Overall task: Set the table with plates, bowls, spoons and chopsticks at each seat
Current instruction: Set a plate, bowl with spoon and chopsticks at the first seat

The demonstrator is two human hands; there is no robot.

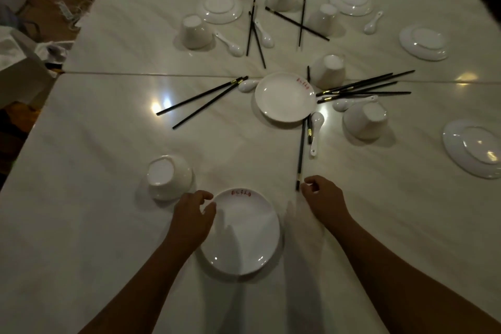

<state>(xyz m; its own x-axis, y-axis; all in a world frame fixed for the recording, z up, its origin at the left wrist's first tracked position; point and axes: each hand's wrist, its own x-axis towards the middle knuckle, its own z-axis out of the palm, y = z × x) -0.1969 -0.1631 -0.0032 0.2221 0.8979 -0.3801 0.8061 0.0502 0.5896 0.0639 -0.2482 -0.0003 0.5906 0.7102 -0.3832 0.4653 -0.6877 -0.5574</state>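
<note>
Fingers (309, 184) of our right hand (322, 198) are curled, their tips just beside the gold-banded end of a long black chopstick (300, 154); we cannot tell whether they already pinch it. Our left hand (192, 214) hangs loosely curled at the left rim of the round white ceramic plate with red lettering (244, 241), which sits toward the near edge of the glossy white marbled table (95, 225); we cannot tell whether it grips that rim either. An upturned white ceramic bowl (168, 176) stands just left of the plate. We judge the step in hand to be fetching chopsticks for this seat. To do it well, we pinch the stick close to its banded end and lift it rather than drag it, because its far tip lies beside a white ceramic spoon (315, 130) and a second white plate (284, 97) near the table's middle. A second black chopstick (309, 131) lies alongside and looks like its mate. We take both and lay them parallel, just right of the near plate, with the banded ends toward the near edge.
</note>
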